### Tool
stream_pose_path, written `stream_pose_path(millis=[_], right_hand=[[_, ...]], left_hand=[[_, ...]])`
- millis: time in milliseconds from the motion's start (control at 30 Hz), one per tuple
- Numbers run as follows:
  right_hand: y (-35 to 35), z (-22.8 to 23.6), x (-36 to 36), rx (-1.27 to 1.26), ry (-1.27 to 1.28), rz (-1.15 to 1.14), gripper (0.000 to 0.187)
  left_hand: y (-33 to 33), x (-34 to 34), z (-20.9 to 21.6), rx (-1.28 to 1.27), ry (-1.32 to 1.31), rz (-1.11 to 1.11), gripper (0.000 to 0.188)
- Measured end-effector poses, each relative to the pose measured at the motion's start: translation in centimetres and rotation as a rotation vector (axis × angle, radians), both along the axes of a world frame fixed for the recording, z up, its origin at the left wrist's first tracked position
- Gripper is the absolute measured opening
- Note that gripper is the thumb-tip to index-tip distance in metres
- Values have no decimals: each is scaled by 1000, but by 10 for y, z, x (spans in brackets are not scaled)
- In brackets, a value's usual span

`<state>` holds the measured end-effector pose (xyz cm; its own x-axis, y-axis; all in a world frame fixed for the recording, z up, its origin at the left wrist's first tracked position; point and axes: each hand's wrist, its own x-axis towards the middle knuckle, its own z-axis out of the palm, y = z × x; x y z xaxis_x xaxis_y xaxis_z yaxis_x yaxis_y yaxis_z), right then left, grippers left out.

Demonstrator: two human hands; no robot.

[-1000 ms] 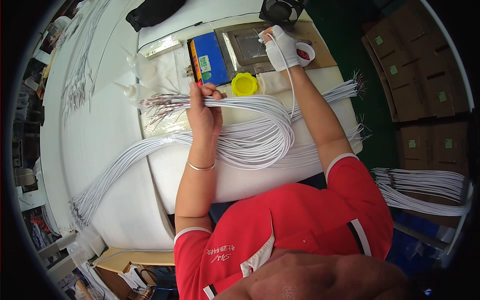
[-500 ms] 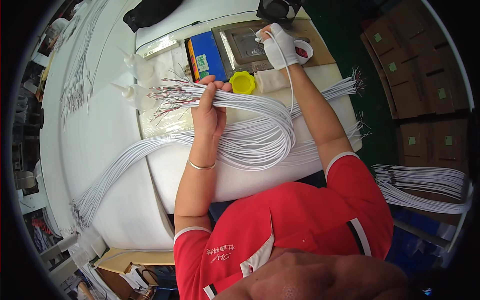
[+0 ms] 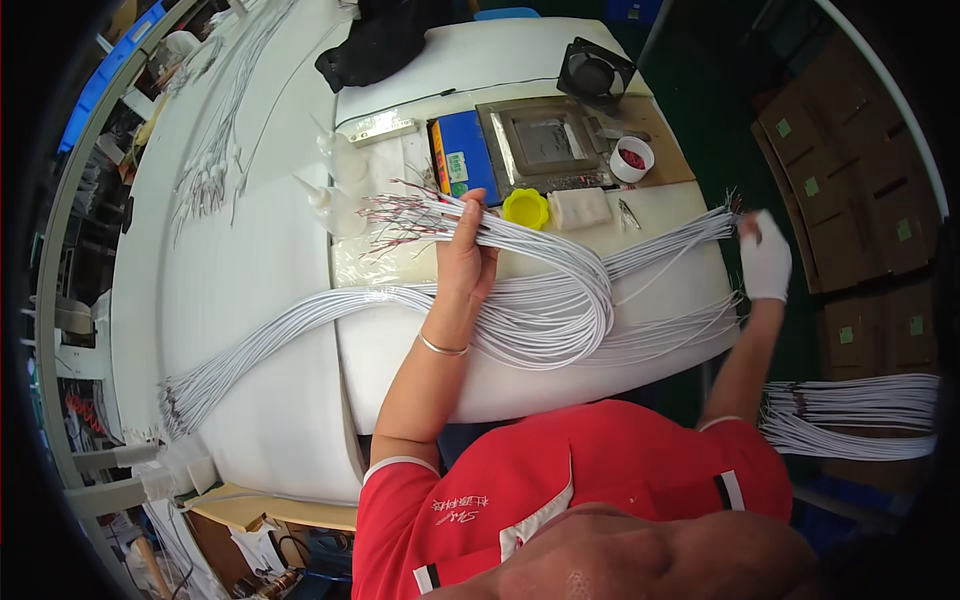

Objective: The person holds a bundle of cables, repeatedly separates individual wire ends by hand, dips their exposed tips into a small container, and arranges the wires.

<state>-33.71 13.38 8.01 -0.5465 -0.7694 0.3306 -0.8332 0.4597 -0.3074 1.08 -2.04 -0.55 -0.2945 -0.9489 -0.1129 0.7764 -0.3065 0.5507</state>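
Observation:
My left hand [image 3: 468,250] is closed around a looped bundle of white cables [image 3: 560,262]. Stripped red and dark wire ends [image 3: 405,222] fan out past the thumb, and the loop bends back on the right. At the table's right edge is my right hand [image 3: 766,258], in a white glove with bare fingertips. Its fingers are curled beside the dark wire ends [image 3: 730,212] of another cable bundle, which lies beneath the held one; what they pinch is too small to make out. That lower bundle stretches left to frayed ends [image 3: 178,405].
Beyond my hands are a yellow scalloped dish [image 3: 526,209], a folded white cloth [image 3: 580,208], tweezers [image 3: 629,214], a white cup with red bits [image 3: 632,160], a blue box [image 3: 464,150], a grey metal plate [image 3: 545,140], squeeze bottles [image 3: 335,208] and a black fan [image 3: 596,72]. Cartons [image 3: 850,190] stand right.
My right hand has come from the back of the table, near the cup, to the right edge by the cable ends. My left hand keeps its grip. The whole view has shifted.

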Motion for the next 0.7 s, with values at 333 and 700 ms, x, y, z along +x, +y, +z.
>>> stream_pose_path(millis=[333,700], right_hand=[[-65,5,118,-104,-458,736,19],[-104,-1,193,80,-666,852,16]], left_hand=[[10,-3,2,-98,-12,-53,22],[16,-4,8,-136,-6,-116,34]])
